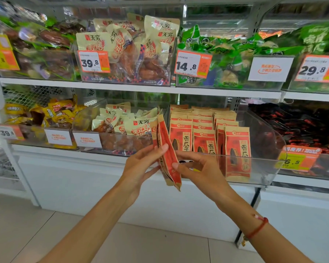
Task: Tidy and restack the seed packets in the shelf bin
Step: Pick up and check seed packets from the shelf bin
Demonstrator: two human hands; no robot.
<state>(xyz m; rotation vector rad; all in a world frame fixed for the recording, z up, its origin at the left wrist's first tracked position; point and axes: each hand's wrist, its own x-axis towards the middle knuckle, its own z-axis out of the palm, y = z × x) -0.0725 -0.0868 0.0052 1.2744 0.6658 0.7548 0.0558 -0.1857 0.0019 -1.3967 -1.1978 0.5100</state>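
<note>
Head view, centre of the frame: both hands hold a small bunch of seed packets (166,149) edge-on in front of the shelf, just left of the clear bin (270,133). The left hand (141,166) has its fingers nearly straight against the bunch's left face, thumb lying along the near side. The right hand (196,168) curls its fingers and pinches the bunch's right edge low down. So each grip is closed on the same bunch — neither is free.

More packets (207,133) stand upright in rows inside the bin at centre right, faces forward; the front right one (237,152) stands a little ahead of its neighbours, near the bin's front wall.

My judgement is that the step in hand is squaring up the lifted bunch before it goes back. The next move would call for turning the bunch face-forward, evening its edges, then lowering it over the bin's front wall into the gap at the left front of the rows — without knocking the standing packets over.
</note>
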